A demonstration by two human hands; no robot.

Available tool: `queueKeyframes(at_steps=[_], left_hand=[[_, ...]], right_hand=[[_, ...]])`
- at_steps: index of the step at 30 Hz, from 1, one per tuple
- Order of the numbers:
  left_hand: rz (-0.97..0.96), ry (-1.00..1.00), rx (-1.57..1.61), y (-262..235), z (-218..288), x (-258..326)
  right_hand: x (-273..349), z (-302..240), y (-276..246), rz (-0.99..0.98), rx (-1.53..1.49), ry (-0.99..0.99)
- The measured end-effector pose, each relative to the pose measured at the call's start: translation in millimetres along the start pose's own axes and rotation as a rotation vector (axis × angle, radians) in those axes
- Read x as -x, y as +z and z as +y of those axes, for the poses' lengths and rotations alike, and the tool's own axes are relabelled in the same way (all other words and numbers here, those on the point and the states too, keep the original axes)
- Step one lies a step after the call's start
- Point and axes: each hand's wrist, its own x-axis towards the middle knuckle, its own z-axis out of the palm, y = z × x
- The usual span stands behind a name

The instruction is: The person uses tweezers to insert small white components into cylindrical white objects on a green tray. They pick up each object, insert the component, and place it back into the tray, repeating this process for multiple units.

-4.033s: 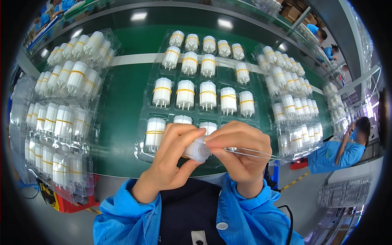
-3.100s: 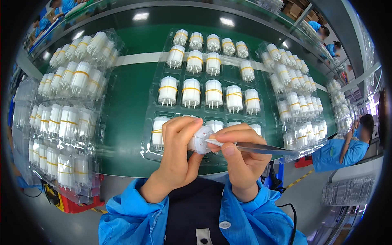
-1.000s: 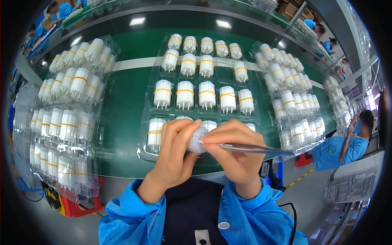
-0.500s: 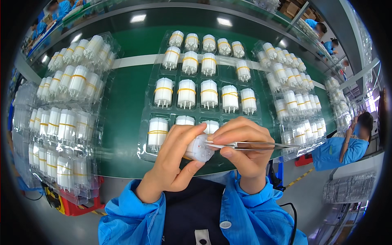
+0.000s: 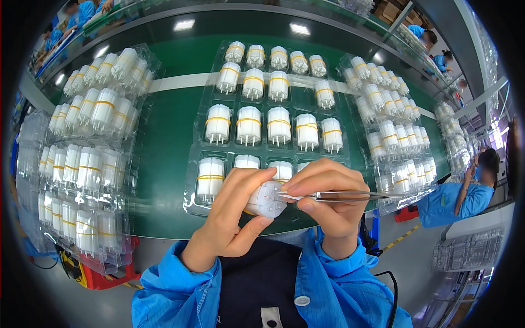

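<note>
My left hand (image 5: 232, 213) is closed around a white plastic cylindrical unit (image 5: 267, 200), its pale end face turned toward my right hand. A bit of yellow band shows at its lower left edge. Pinched in my right hand (image 5: 328, 197) is a pair of metal tweezers (image 5: 350, 195), lying almost level, with the tips at the unit's end face. Whether the tips grip anything there is too small to tell. Just beyond my hands, a clear plastic tray (image 5: 191, 186) holds rows of similar white units with yellow bands and metal pins; my hands hide part of its nearest row.
Stacked clear trays of banded white units stand on the left (image 5: 117, 164) and on the right (image 5: 402, 158) of the green table (image 5: 158, 202). One pocket in the middle tray's second row has no unit. A person in blue (image 5: 459, 202) is at the far right.
The tweezers and my right fingers have shifted very slightly at the unit's end face. My left hand keeps its hold, and the trays look the same.
</note>
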Motion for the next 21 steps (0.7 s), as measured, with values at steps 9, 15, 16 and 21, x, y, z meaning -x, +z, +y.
queueKeyframes(at_steps=[9,15,16,21], left_hand=[[-0.006,0.010,0.011,0.0,-0.3,-0.2],[-0.018,-0.004,0.009,-0.8,1.1,-0.2],[-0.019,-0.004,0.008,-0.8,0.9,-0.3],[-0.018,-0.041,0.025,-0.3,2.9,0.6]], right_hand=[[-0.7,1.5,2.4,0.016,0.009,-0.050],[-0.7,4.2,1.9,-0.005,0.019,-0.057],[-0.5,4.3,1.5,-0.006,0.019,-0.052],[-0.2,3.8,0.2,0.006,0.007,-0.042]])
